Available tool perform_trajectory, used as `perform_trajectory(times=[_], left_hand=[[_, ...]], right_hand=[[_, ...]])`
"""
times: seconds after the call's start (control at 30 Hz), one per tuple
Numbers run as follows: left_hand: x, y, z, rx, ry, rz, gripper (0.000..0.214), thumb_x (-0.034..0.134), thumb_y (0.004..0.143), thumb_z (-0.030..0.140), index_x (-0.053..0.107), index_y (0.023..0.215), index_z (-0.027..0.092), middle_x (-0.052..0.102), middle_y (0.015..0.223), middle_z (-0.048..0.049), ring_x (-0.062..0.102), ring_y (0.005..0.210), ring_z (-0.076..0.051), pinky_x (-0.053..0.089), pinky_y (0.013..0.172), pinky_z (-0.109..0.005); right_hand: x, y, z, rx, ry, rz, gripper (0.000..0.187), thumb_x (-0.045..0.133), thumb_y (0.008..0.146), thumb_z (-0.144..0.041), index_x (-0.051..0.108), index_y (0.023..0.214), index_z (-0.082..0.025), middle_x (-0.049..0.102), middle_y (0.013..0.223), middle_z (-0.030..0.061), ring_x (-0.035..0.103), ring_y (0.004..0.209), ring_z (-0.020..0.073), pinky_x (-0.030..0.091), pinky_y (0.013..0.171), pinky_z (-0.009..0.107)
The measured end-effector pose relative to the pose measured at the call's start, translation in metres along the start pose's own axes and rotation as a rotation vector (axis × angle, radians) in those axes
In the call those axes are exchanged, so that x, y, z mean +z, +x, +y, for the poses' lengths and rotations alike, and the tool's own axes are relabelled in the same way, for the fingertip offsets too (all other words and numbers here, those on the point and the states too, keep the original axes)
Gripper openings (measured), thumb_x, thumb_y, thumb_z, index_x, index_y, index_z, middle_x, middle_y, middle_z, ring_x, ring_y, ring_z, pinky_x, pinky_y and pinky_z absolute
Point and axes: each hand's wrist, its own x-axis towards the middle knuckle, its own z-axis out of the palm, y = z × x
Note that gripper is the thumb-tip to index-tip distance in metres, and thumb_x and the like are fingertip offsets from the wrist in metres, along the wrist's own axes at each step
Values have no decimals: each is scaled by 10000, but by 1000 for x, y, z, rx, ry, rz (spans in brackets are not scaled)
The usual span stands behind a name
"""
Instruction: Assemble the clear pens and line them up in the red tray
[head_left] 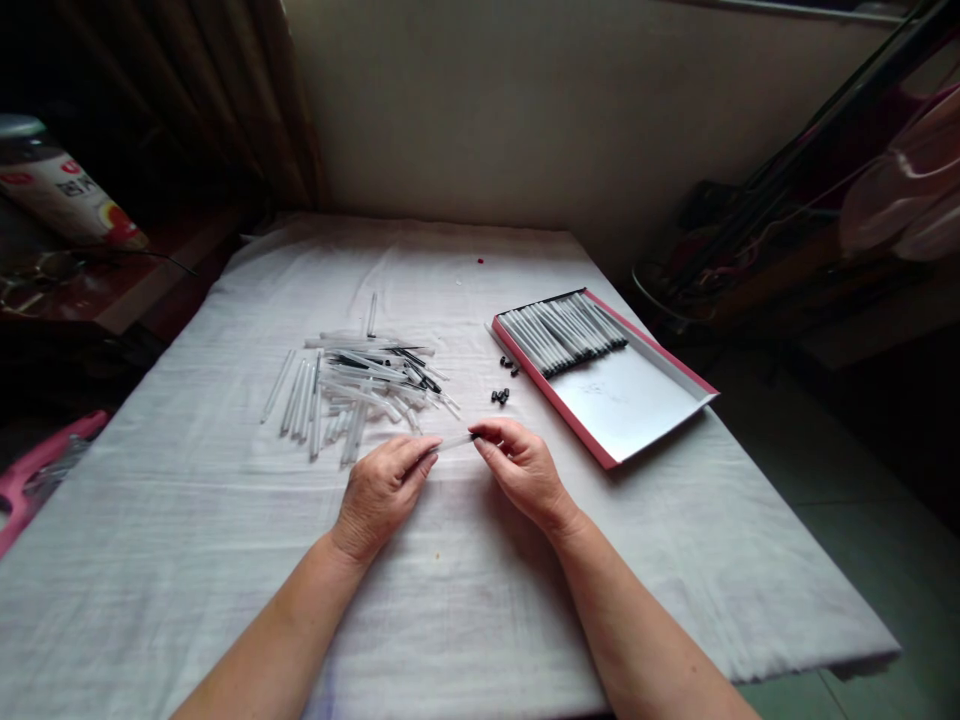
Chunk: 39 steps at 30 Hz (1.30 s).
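Observation:
My left hand (386,490) and my right hand (521,468) meet over the white cloth, both pinching one clear pen barrel (454,442) held level between them. The left fingers grip its left end, the right fingers close on its right end where a dark tip shows. Just beyond lies a loose pile of clear barrels and black-tipped refills (352,385). A few small black caps (500,396) sit right of the pile.
A red-edged shallow box (637,410) at the right holds a row of assembled pens (562,335) at its far end. The table's white cloth (225,560) drops off at the right edge. A jar (64,190) stands on a dark shelf, far left.

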Motion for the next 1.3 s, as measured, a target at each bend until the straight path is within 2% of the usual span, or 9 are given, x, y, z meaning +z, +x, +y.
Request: perform_trajectory(times=[0.2, 0.4, 0.5, 0.6, 0.7, 0.83, 0.9, 1.07, 1.3], left_hand=[[0, -2, -1, 22, -14, -4, 224, 553, 906, 262, 698, 1073, 224, 725, 960, -55, 680, 865, -174, 527, 763, -263], [0, -2, -1, 20, -33, -16, 244, 569, 896, 279, 677, 1108, 220, 725, 982, -60, 681, 876, -175, 533, 777, -271], [-5, -1, -3, -31, -35, -26, 302, 567, 893, 328, 648, 1151, 195, 725, 1006, -74, 688, 849, -177, 540, 765, -276], [-9, 1, -6, -78, -32, -17, 275, 511, 911, 354, 688, 1048, 193, 740, 960, -69, 694, 855, -187, 538, 775, -284], [-10, 2, -9, -127, -59, 10, 281, 498, 906, 374, 709, 935, 191, 746, 876, -59, 695, 805, -186, 537, 743, -273], [-9, 3, -10, -190, -106, 24, 268, 537, 870, 391, 710, 901, 189, 744, 852, -56, 688, 784, -186, 535, 725, -267], [-9, 3, -10, -217, -125, 25, 264, 542, 861, 394, 710, 895, 193, 743, 847, -53, 685, 776, -186, 536, 722, -268], [-11, 4, -9, -228, -136, 34, 245, 550, 855, 380, 707, 875, 193, 742, 829, -51, 683, 757, -184, 538, 721, -273], [-10, 3, -9, -206, -132, 40, 250, 550, 859, 380, 707, 880, 187, 740, 833, -58, 684, 763, -184, 536, 710, -271]], right_hand=[[-8, 2, -4, -78, -174, -74, 147, 562, 874, -289, 686, 852, -213, 710, 834, 54, 640, 763, 179, 493, 701, 291], [-10, 4, -4, -79, -327, -104, 256, 495, 896, -306, 611, 692, -203, 626, 647, 22, 566, 616, 144, 430, 615, 255], [-15, 6, -3, -42, -287, -42, 267, 494, 893, -327, 595, 681, -200, 601, 629, 13, 550, 603, 137, 421, 602, 243], [-22, 8, 0, 22, -198, 4, 295, 494, 899, -388, 597, 700, -195, 606, 637, 12, 550, 591, 133, 425, 581, 233], [-25, 8, 2, 61, -146, 1, 360, 494, 897, -458, 599, 680, -191, 618, 627, 18, 559, 578, 133, 427, 561, 228], [-25, 8, 3, 124, -109, -14, 509, 462, 890, -566, 585, 579, -182, 595, 542, 28, 556, 523, 134, 429, 534, 238], [-25, 8, 2, 161, -68, -21, 535, 439, 883, -605, 611, 619, -174, 612, 564, 38, 560, 521, 135, 439, 527, 243], [-30, 11, -3, 187, 108, -55, 362, 597, 803, -509, 635, 956, -184, 668, 788, 43, 604, 656, 146, 499, 596, 260], [-29, 10, 0, 190, 18, -63, 257, 568, 835, -412, 623, 755, -174, 629, 691, 26, 534, 576, 114, 461, 554, 243]])
